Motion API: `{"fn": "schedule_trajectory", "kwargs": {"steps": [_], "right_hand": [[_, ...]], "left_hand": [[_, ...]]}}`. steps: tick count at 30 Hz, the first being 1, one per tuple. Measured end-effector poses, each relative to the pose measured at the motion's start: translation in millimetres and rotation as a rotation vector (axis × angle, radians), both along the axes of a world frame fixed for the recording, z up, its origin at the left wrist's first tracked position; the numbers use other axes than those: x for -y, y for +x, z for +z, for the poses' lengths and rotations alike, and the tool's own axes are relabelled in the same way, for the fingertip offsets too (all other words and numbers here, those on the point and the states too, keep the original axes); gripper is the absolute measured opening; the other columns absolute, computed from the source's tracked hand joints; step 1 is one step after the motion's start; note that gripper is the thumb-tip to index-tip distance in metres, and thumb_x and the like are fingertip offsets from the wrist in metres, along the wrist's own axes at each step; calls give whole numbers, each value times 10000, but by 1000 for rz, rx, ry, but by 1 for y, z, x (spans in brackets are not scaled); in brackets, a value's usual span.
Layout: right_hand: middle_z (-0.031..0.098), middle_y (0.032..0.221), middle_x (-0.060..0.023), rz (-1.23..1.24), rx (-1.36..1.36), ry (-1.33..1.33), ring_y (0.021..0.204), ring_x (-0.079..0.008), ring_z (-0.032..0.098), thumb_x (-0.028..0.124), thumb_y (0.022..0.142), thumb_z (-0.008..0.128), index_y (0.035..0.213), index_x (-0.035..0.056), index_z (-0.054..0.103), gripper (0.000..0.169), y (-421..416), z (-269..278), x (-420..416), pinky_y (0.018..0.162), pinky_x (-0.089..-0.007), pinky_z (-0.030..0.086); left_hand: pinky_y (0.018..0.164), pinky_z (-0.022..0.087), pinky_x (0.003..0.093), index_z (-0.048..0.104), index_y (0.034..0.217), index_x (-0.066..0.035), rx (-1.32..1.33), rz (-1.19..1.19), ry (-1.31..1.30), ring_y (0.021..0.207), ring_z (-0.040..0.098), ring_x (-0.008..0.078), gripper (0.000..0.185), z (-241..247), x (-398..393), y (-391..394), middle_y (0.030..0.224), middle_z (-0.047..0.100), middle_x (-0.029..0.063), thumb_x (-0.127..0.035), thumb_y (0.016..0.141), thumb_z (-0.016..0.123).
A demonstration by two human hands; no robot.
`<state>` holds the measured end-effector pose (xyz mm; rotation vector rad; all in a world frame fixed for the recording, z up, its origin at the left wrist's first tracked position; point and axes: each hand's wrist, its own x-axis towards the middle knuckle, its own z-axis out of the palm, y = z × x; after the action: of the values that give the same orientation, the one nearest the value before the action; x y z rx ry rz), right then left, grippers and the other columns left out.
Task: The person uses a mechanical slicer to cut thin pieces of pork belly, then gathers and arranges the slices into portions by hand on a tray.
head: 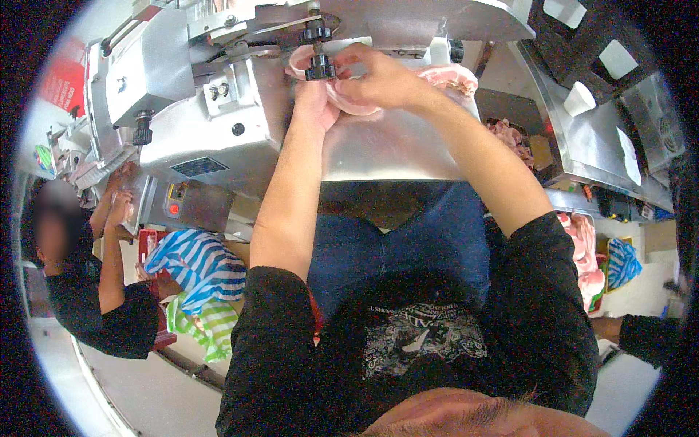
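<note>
My left hand (319,108) is against a pale, curved piece of raw meat (357,106) on the steel table (393,147) of a meat-cutting machine (224,131). Its fingertips are hidden by the meat and a black knob (320,68). From the other side my right hand (377,76) reaches over the same meat, thumb and fingers bent beside the knob; its grip is unclear. A pinkish meat loop (299,61) shows behind the knob. Right of my right wrist lies a strip of pork belly (452,78).
At left a co-worker (98,295) works at another machine. Blue-striped (199,267) and green-striped bags (205,328) lie between us. Cut meat (512,139) and a tray of pork (584,257) are at right. A white cup (579,99) stands on a steel counter (595,147).
</note>
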<state>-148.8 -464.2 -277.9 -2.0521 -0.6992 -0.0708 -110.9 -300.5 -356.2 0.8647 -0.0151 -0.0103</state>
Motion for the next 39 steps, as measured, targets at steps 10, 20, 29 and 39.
{"fn": "schedule_trajectory", "kwargs": {"steps": [10,20,29,39], "right_hand": [[628,954,-202,106,553,-245,944,-413,619,182,826,653,1072,34,660,287,10,21,0,818,-451,515],[578,1158,-157,46,975,-565,996,-333,638,157,854,602,1086,47,641,261,-41,-35,29,829,-412,550],[600,987,-100,87,-646,904,928,-223,610,260,980,518,1041,34,609,251,21,-4,-14,779,-338,539],[657,1030,-192,-61,-442,351,1045,-204,645,112,869,617,1175,-110,571,381,20,-2,-21,816,-305,539]], "left_hand": [[931,508,480,598,1076,-37,11,-86,-8,1025,618,314,332,3,-9,-20,1082,637,131,-53,760,498],[802,542,383,603,1118,-61,-34,-115,-25,882,646,241,229,10,16,-23,926,653,70,-156,910,613],[692,524,415,577,909,-79,-104,-89,-100,727,582,241,133,15,0,-31,759,580,51,-212,909,589],[744,515,414,571,1086,-86,-40,-37,-1,848,594,233,386,15,1,-28,984,613,65,-392,887,697]]}}
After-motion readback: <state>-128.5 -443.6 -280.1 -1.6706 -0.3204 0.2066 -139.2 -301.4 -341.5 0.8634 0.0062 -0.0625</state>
